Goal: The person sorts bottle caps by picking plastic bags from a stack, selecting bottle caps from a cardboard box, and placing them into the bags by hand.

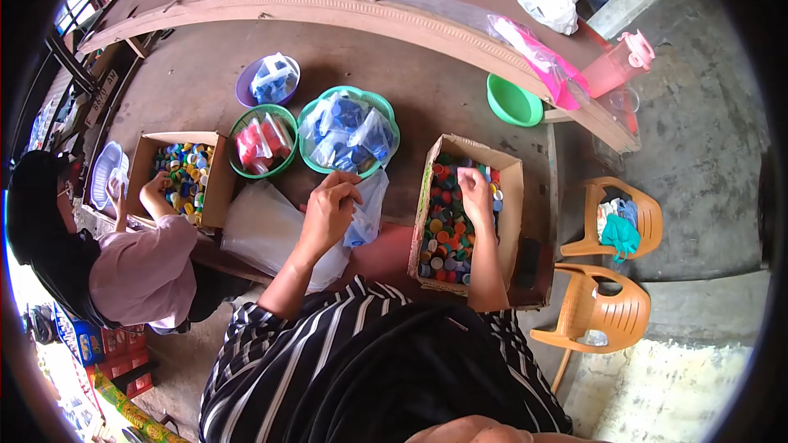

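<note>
My left hand (330, 207) is closed on the edge of a clear plastic bag (369, 212), which hangs to its right with a few blue bottle caps low inside. Over a cardboard box (510, 176) on the right, my right hand (475, 197) has its fingers curled together; whatever they pinch, if anything, is too small to make out. Mixed bottle caps (443, 238) in red, green, orange and white fill that box. Flat clear plastic bags (267, 226) lie in a stack below my left forearm.
Beyond my hands stand a teal basket (392, 108) of bagged blue caps, a green basket (236, 167) of bagged red caps and a purple bowl (240, 92). At left, a co-worker (144, 267) reaches into another cap box (215, 197). A green bowl (513, 102) sits far right.
</note>
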Motion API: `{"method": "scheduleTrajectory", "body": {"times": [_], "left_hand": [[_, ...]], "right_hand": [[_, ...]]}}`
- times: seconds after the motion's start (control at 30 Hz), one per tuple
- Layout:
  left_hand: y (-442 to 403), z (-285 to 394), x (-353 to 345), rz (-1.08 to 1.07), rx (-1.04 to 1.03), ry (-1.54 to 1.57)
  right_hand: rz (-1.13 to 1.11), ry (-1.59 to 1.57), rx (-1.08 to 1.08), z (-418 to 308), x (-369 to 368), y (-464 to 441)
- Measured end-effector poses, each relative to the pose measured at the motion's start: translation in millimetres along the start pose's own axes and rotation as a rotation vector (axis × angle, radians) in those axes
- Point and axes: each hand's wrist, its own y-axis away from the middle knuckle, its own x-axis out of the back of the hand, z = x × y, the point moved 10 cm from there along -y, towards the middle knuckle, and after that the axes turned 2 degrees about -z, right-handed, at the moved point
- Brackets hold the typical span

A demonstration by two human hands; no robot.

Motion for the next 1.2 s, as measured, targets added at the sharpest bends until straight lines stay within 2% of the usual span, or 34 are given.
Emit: {"method": "scheduleTrajectory", "body": {"times": [0.1, 0.17, 0.2, 0.33, 0.43, 0.47, 0.57, 0.63, 0.67, 0.77, 0.87, 0.9, 1.07, 1.17, 1.2], "left_hand": [[-1.6, -4.3, 4.9, 0.002, -0.057, -0.133], [-3.8, -9.0, 12.1, 0.013, -0.059, -0.222], [-6.0, -24.6, 16.0, -0.008, 0.040, -0.154], [-11.4, -42.9, 41.2, 0.079, 0.072, -0.168], [-11.3, -54.2, 47.2, 0.089, 0.072, -0.175], [-10.5, -55.7, 45.0, 0.077, 0.075, -0.149], [-7.2, -50.4, 35.4, 0.032, 0.111, -0.039], [-3.0, -34.9, 22.0, -0.019, 0.169, 0.063], [-2.2, -30.4, 15.4, -0.028, 0.125, 0.055], [2.7, -14.6, -8.3, -0.101, 0.106, 0.141], [7.1, -0.3, -26.7, -0.173, 0.054, 0.117], [7.1, 6.0, -31.5, -0.189, 0.025, 0.106], [11.1, 18.2, -35.6, -0.183, -0.048, 0.074], [17.8, 22.3, -33.2, -0.160, -0.058, 0.067], [18.7, 25.2, -32.2, -0.162, -0.043, 0.074]], "right_hand": [[-0.125, 0.390, -0.095, 50.9, -16.2, 21.1], [-0.114, 0.707, -0.084, 82.8, -30.2, 35.3], [-0.087, 0.732, -0.100, 81.0, -31.2, 39.8], [-0.069, 0.873, -0.150, 86.1, -38.3, 40.3], [-0.165, 0.852, -0.129, 96.2, -41.5, 36.0], [-0.136, 0.806, -0.083, 93.2, -39.1, 37.0], [-0.116, 0.517, -0.117, 91.0, -27.4, 41.3], [-0.042, 0.182, -0.201, 86.1, -16.7, 50.1], [-0.005, 0.012, -0.238, 83.3, -12.2, 54.0], [0.095, -0.292, 0.019, -38.1, -0.4, 70.2], [0.087, 0.054, 0.261, -149.5, 9.5, 89.6], [0.104, 0.118, 0.269, -160.6, 12.0, 94.1], [0.077, 0.415, 0.096, -105.3, 22.2, 100.8], [0.107, -0.039, 0.075, -113.7, 29.3, 110.3], [0.123, -0.065, 0.094, -135.1, 30.9, 114.8]]}}
